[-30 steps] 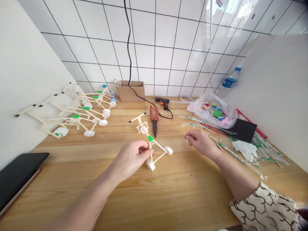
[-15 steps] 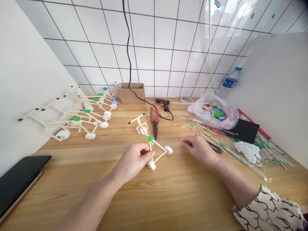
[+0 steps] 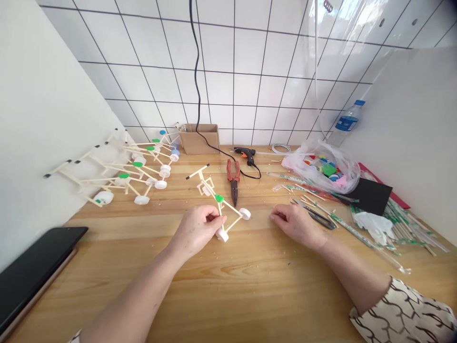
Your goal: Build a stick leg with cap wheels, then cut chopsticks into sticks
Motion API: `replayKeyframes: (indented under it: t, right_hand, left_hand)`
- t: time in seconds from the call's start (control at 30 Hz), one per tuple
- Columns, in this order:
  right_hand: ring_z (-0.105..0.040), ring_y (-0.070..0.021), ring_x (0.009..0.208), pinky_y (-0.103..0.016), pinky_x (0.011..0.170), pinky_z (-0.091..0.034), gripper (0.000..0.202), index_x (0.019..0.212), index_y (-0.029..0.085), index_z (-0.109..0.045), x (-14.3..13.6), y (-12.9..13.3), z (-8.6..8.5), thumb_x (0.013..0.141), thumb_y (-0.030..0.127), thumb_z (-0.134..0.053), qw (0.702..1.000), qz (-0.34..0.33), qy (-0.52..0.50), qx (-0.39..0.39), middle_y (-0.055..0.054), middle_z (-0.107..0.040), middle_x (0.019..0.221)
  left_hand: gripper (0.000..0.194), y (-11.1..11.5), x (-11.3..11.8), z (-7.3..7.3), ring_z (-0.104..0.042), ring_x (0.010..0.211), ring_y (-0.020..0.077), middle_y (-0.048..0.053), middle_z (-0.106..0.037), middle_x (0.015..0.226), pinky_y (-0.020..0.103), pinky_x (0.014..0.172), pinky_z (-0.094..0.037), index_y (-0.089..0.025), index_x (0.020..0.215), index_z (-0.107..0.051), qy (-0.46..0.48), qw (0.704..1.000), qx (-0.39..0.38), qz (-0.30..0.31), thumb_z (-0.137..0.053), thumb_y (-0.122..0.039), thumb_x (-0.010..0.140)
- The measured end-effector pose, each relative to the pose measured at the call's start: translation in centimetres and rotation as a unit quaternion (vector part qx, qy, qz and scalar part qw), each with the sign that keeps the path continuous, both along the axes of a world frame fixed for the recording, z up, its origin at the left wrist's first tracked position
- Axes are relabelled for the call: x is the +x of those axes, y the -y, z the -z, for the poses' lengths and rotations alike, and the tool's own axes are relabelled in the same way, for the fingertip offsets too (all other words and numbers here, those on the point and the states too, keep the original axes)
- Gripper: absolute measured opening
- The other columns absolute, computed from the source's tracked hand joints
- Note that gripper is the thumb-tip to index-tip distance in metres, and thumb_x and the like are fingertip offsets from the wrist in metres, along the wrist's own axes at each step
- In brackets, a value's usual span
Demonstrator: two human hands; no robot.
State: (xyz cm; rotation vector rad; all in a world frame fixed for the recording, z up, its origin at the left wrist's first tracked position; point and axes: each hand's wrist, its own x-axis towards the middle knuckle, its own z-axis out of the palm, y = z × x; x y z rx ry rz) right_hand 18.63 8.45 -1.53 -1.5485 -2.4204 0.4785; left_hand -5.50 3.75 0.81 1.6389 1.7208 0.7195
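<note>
My left hand point(image 3: 198, 231) pinches a pale stick of a small model tricycle point(image 3: 228, 206), close to one of its rear wheels. Its wheels are white caps, a green piece forms the seat, and the handlebar has dark ends. My right hand point(image 3: 298, 225) rests on the wooden table with its fingers curled in; nothing shows in them, though the palm side is hidden. Just beside it lie dark-handled scissors point(image 3: 319, 218), partly covered by that hand. Red-handled pliers point(image 3: 233, 183) lie beyond the tricycle, between the hands.
Several similar tricycles point(image 3: 142, 200) stand along the left wall. A cardboard box point(image 3: 200, 140), a glue gun point(image 3: 246, 153) and its cord sit at the back. On the right are a plastic bag of caps point(image 3: 321, 166), loose sticks, a bottle point(image 3: 346, 123) and black sheet point(image 3: 369, 195). A phone point(image 3: 39, 267) lies left.
The tricycle has shifted slightly left and away from me with my left hand still pinching it. My right hand stays at rest. The whole view has swung a little left.
</note>
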Motion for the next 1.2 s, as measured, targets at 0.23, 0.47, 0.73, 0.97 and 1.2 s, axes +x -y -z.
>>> replayKeyframes:
  t: [0.23,0.47,0.73,0.97,1.2]
  right_hand:
    - [-0.06,-0.0165,0.061,-0.024,0.058,-0.039,0.021,0.07,0.019,-0.065,-0.1,0.1,0.1,0.08,0.02,-0.047,1.0,-0.002,0.004,0.005,-0.004,-0.068,0.067]
    - [-0.056,-0.0153,0.056,-0.024,0.054,-0.037,0.022,0.068,0.019,-0.064,0.0,0.2,-0.1,0.08,0.022,-0.047,1.0,-0.001,0.011,-0.003,-0.003,-0.065,0.062]
    - [-0.059,-0.0167,0.064,-0.026,0.059,-0.04,0.019,0.079,0.02,-0.064,0.3,-0.1,0.8,0.08,0.019,-0.045,0.999,0.001,-0.027,0.023,-0.003,-0.067,0.071]
    - [-0.057,-0.0145,0.066,-0.025,0.059,-0.044,0.022,0.096,0.017,-0.063,-0.2,0.0,1.0,0.077,0.022,-0.053,0.984,0.002,-0.174,-0.024,-0.004,-0.065,0.077]
    - [-0.054,-0.0124,0.071,-0.022,0.055,-0.045,0.036,0.106,0.019,-0.058,-1.8,1.1,-0.1,0.07,0.022,-0.063,0.945,-0.022,-0.293,-0.142,-0.006,-0.06,0.102]
  left_hand:
    - [0.03,-0.7,-1.3,0.2,-0.039,0.046,0.0114,-0.002,-0.054,0.047,0.023,0.048,-0.026,-0.017,0.049,-0.05,-0.017,0.999,0.015,-0.023,-0.054,-0.035,0.073]
    - [0.028,-0.5,-1.1,-0.2,-0.038,0.046,0.0105,-0.004,-0.047,0.046,0.022,0.048,-0.026,-0.018,0.05,-0.05,0.0,1.0,0.022,-0.011,-0.054,-0.034,0.072]
    - [0.026,1.6,1.2,-1.1,-0.039,0.05,0.0106,-0.004,-0.047,0.05,0.022,0.049,-0.028,-0.018,0.053,-0.049,0.067,0.994,-0.026,0.087,-0.053,-0.033,0.073]
    - [0.021,3.1,3.2,-0.1,-0.041,0.049,0.0101,-0.004,-0.048,0.051,0.021,0.047,-0.029,-0.018,0.054,-0.047,0.133,0.973,-0.093,0.165,-0.055,-0.027,0.072]
    - [0.021,4.4,3.8,0.0,-0.047,0.054,0.0112,-0.003,-0.052,0.055,0.022,0.052,-0.034,-0.018,0.055,-0.05,0.125,0.961,-0.083,0.232,-0.055,-0.026,0.074]
